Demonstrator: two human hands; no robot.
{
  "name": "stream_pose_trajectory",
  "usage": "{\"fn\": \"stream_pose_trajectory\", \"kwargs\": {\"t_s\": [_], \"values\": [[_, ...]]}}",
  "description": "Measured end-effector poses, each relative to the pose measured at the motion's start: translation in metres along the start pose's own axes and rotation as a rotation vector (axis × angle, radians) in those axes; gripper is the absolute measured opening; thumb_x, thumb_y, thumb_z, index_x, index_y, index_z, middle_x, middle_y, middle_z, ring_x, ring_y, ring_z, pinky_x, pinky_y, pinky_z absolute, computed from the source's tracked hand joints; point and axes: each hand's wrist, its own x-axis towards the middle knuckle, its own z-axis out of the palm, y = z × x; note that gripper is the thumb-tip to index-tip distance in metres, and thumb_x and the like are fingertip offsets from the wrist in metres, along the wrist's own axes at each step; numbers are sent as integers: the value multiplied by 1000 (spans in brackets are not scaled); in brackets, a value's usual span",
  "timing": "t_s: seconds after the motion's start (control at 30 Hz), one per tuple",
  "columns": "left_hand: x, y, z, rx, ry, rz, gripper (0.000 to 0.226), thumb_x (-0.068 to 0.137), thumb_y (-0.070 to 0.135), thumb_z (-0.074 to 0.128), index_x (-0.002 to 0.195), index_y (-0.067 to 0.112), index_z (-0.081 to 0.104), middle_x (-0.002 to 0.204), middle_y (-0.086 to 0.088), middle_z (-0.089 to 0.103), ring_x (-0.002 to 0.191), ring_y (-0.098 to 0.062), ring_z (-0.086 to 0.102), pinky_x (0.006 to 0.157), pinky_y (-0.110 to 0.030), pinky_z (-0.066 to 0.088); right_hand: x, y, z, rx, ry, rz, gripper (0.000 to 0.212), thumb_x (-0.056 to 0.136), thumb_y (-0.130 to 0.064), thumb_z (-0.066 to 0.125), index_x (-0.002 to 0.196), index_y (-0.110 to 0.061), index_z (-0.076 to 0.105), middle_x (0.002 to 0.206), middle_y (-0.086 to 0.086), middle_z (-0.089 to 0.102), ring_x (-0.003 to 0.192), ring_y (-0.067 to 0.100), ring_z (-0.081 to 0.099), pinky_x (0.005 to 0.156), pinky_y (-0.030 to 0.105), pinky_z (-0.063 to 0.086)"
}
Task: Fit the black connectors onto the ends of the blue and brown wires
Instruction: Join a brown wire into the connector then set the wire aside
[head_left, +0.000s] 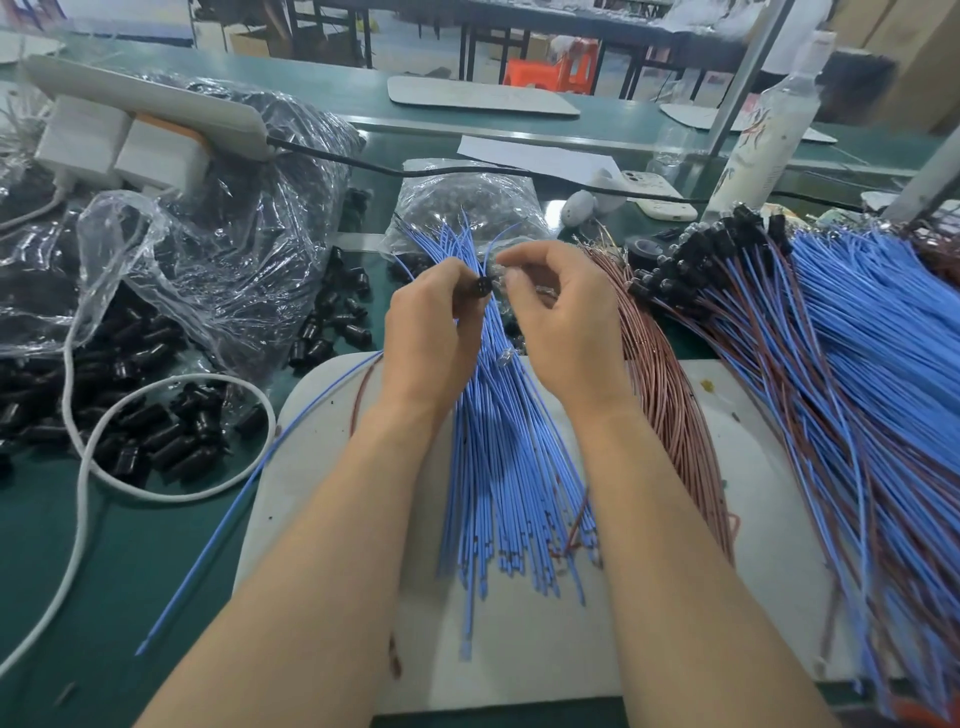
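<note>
I see the blue wires (498, 467) lying on the white mat (519, 649), with the brown wires (670, 415) on its right side. Over the mat's far edge, my right hand (561, 322) is curled up, and I cannot tell what it holds. My left hand (431, 322) pinches a black connector (482, 287).

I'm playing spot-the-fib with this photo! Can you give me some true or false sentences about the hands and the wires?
1. The left hand holds a black connector. True.
2. The brown wires lie left of the blue wires. False: they lie to the right.
3. The blue wires rest on a white mat. True.
4. The loose connectors sit in a red bowl. False: they lie scattered on the green table.
5. The right hand lies flat on the mat. False: it is raised and seems to pinch a single blue wire.
</note>
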Motion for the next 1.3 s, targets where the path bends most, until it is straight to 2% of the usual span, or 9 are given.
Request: {"fn": "stream_pose_trajectory", "kwargs": {"t_s": [0.17, 0.3, 0.53, 0.9, 1.03, 1.3], "values": [[1, -1, 1, -8, 10, -11, 5, 85, 8, 63, 81, 10, 62, 77, 1, 66, 74, -20, 62, 75, -36, 51, 3, -2, -10, 58, -23, 50, 12, 86, 0, 60, 94, -7, 67, 85, -4, 67, 78, 4, 63, 78, 14, 50], [1, -1, 1, -15, -4, -21, 4, 86, 9, 63, 82, 8, 62, 79, -1, 67, 76, -22, 63, 76, -39, 52, 4, -4, -14, 75, -91, 65, 11, 84, -2, 64, 88, -11, 69, 83, -1, 69, 77, 6, 65, 79, 19, 52], [1, -1, 0, 14, -7, -31, 4, 86, 10, 62, 82, 9, 62, 80, -1, 67, 77, -23, 63, 76, -41, 52, 3, -6, -18, 4, -108, 33, 9, 84, -2, 64, 89, -8, 68, 79, -4, 67, 74, 4, 64, 76, 16, 52], [-2, 6, -3, 185, -32, -4, 7, 89, 10, 56, 85, 6, 59, 88, -8, 64, 81, -30, 56, 74, -43, 45, 1, -9, -15, -204, -119, 8, 7, 83, -4, 64, 84, -8, 70, 75, -1, 67, 73, 12, 64, 76, 25, 51], [-2, 7, -3, 229, -36, -8, 8, 90, 11, 54, 85, 5, 59, 86, -8, 62, 79, -30, 54, 71, -42, 44, 0, -10, -14, -228, -117, 14, 8, 83, -4, 63, 84, -8, 70, 74, -1, 66, 73, 13, 64, 74, 23, 50], [-2, 6, -1, 273, -35, 7, 10, 91, 11, 55, 82, 5, 56, 80, -4, 55, 73, -28, 50, 64, -37, 38, 2, -8, -14, -251, -98, 41, 9, 82, -6, 64, 81, -12, 71, 65, -12, 59, 67, 7, 59, 68, 12, 45]]}}
